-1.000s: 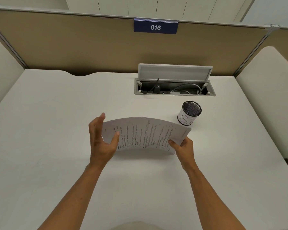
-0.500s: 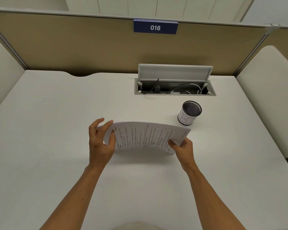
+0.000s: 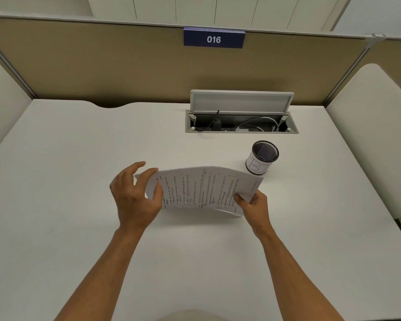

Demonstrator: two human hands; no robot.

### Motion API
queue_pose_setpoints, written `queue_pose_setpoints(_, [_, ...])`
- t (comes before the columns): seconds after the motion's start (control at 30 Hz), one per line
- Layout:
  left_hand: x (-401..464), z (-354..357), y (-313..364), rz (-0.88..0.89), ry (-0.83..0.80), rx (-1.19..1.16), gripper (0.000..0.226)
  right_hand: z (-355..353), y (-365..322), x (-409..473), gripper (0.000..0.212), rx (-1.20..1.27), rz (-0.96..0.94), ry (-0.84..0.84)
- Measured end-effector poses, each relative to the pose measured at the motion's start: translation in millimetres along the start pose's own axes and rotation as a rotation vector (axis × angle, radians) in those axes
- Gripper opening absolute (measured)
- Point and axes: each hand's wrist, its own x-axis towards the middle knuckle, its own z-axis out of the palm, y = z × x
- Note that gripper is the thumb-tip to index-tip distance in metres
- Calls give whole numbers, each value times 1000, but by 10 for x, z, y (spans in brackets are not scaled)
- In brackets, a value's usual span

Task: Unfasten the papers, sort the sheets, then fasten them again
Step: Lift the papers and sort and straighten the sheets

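— Anything readable up past the left hand (image 3: 134, 200)?
— A dark blue plate (image 3: 214, 38) on the partition's top edge, white digits "016".
— And by the right hand (image 3: 255, 205)?
— Just beyond it, the mesh cup (image 3: 262, 158) wears a white band with hand-drawn outline letters, apparently "BJ".
— The sheets (image 3: 202, 188) between both hands?
— Printed lines with pen marks, too small to read.

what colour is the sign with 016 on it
The sign is dark blue with white digits, seen in the head view.

Both bare forearms reach forward; the left hand (image 3: 134, 195) pinches with loosely spread fingers, the right hand (image 3: 252, 205) is closed in a pinch.
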Motion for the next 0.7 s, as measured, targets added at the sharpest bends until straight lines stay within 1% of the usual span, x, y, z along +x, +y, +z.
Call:
queue_pose_setpoints(0.03, [64,-31,30,46,-20,57,35,-4,-7,1,32,-5,-3,-2])
queue_pose_setpoints(0.1, [201,-81,124,132,-110,98,37,-10,-18,-3,31,-16,-5,-11])
queue_pose_setpoints(0.23, [388,-39,375,291,-378,88,48,7,-53,-11,32,-56,-21,-37])
queue_pose_setpoints(0.37, [477,123,548,375,-566,188,71,11,-115,-14,43,-89,-60,-53])
queue_pose_setpoints(0.43, [534,206,581,391,-641,218,75,1,-161,-2,45,-113,-89,-64])
queue_pose_setpoints(0.47, [561,242,591,382,-687,218,73,-5,-186,8,44,-128,-100,-71])
queue_pose_setpoints(0.53, [607,285,590,354,-760,179,59,-16,-250,27,43,-155,-121,-84])
queue_pose_setpoints(0.63, [626,254,528,314,-754,42,27,-45,-382,40,46,-198,-191,-106])
queue_pose_setpoints(0.67, [631,238,502,292,-761,4,21,-60,-430,43,44,-211,-218,-114])
queue_pose_setpoints(0.7, [638,224,479,261,-775,-30,20,-73,-471,48,38,-220,-238,-125])
